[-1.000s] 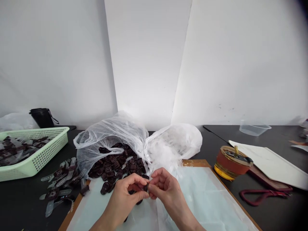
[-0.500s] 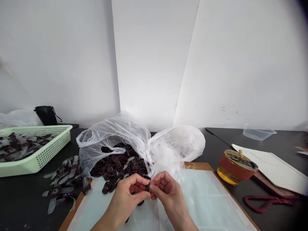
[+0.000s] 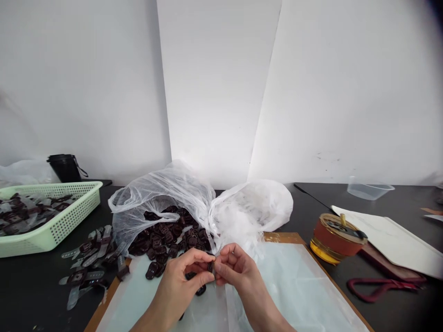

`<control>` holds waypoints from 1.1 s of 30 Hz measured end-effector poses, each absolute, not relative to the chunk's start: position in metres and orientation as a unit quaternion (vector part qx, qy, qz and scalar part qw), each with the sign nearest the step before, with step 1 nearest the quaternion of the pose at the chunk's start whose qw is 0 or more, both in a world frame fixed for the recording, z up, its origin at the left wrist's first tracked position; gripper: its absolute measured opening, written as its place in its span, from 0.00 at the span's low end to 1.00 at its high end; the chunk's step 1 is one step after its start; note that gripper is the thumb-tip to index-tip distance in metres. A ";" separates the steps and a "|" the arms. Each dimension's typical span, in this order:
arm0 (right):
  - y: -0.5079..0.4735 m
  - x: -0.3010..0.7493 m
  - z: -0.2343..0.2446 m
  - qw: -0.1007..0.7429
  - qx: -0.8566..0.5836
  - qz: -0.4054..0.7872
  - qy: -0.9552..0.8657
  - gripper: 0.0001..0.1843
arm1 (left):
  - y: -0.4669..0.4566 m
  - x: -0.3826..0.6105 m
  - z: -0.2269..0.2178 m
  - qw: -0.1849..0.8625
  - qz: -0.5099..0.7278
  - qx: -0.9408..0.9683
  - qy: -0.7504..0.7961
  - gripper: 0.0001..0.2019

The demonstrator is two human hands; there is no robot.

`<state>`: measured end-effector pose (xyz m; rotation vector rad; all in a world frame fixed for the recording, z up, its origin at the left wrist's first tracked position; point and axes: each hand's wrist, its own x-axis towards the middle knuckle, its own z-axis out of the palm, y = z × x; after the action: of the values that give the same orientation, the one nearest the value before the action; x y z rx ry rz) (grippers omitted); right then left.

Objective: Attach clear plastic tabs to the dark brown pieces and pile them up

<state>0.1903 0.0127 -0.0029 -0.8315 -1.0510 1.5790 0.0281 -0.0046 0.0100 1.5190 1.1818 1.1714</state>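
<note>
My left hand [image 3: 182, 281] and my right hand [image 3: 235, 269] meet over a pale sheet, fingertips pinched together on one small dark brown plastic piece [image 3: 210, 267]. Just behind them an open clear plastic bag [image 3: 162, 196] spills a heap of the same dark brown pieces [image 3: 169, 240] onto the sheet. A second clear bag [image 3: 252, 207] of whitish parts lies beside it on the right. Left of the sheet, finished pieces with clear strips [image 3: 88, 263] lie scattered on the black table.
A green perforated basket [image 3: 65, 221] at the left holds more strip pieces. A round red and gold tin [image 3: 334, 237], red-handled scissors [image 3: 380, 286], white sheets [image 3: 391, 240], and a clear tub [image 3: 368, 190] are at the right. A black container [image 3: 64, 167] stands by the wall.
Both hands stay pinched together on the small piece with only slight finger movement. The view shifted a little.
</note>
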 end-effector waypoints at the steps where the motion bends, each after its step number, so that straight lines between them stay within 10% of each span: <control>1: 0.013 0.190 -0.004 0.513 -0.349 0.649 -0.440 0.21 | -0.005 0.028 0.008 0.429 0.470 0.608 0.474 0.09; 19: 0.006 0.191 -0.003 0.489 -0.403 0.458 -0.624 0.03 | 0.000 0.027 0.008 0.566 0.507 0.478 0.440 0.12; 23: 0.006 0.194 0.005 0.457 -0.383 0.363 -0.716 0.22 | 0.002 0.026 0.002 0.578 0.536 0.470 0.398 0.16; 33: 0.006 0.194 0.001 0.425 -0.397 0.197 -0.789 0.13 | 0.005 0.016 0.014 0.554 0.526 0.483 0.427 0.14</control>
<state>0.1937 0.0060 0.0015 -0.9922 -1.9740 0.4923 0.0157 0.0052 0.0135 1.1424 1.0090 1.2433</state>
